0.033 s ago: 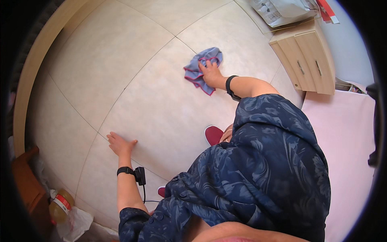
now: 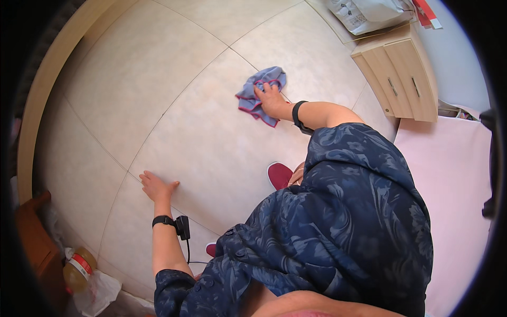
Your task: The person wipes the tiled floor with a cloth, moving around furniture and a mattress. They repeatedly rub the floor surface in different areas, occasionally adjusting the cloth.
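Touching red-edged cloth (image 2: 248, 91), right hand (image 2: 272, 102), wide floor (image 2: 206, 121)

And we have two hands (image 2: 155, 186) (image 2: 272, 102), two wristbands (image 2: 163, 220) (image 2: 297, 114), two shoes (image 2: 279, 176) (image 2: 211, 249)! One shirt (image 2: 338, 203), and one cloth (image 2: 247, 96), just the one. Over to the furniture: one cabinet (image 2: 397, 66), two handles (image 2: 393, 87) (image 2: 415, 86) counted on it. One jar (image 2: 77, 276) joins the tally, and bags (image 2: 376, 18) (image 2: 97, 295), at least two!
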Demonstrator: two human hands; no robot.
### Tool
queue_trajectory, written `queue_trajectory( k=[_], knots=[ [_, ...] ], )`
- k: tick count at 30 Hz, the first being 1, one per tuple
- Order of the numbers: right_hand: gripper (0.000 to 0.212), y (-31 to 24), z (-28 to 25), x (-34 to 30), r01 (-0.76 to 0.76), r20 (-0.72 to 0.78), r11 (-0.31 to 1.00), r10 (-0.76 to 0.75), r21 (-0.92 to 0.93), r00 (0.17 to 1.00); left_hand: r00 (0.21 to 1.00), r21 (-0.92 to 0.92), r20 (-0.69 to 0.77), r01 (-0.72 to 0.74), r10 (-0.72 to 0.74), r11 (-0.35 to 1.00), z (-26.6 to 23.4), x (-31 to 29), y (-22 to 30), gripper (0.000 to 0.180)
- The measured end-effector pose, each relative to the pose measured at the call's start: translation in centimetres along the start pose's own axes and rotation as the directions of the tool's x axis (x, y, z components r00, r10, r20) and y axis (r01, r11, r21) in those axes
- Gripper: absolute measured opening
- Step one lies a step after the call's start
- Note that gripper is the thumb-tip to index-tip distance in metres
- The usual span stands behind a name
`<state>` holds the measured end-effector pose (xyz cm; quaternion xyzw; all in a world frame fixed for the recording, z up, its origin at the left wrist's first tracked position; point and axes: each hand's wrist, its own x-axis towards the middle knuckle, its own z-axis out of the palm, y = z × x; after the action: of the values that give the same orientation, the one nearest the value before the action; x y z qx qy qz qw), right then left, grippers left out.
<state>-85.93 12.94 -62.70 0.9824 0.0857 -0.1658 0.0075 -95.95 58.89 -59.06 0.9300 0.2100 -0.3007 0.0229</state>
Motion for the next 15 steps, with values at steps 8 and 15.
queue_trajectory(
  k=[8, 15],
  knots=[
    [0.051, -8.2, -7.3, 3.4, -0.329, 0.412, 0.264, -0.385, 0.907, 0.826, 0.998, -0.037, 0.022, -0.056, 0.057, 0.998, 0.5, 0.5, -1.2, 0.124],
    [0.061, -1.9, -10.1, 7.0, -0.302, 0.242, 0.509, 0.181, 0.806, 0.953, 0.992, -0.110, 0.012, -0.125, 0.127, 0.986, 1.2, -0.8, -2.9, 0.121]
  ],
)
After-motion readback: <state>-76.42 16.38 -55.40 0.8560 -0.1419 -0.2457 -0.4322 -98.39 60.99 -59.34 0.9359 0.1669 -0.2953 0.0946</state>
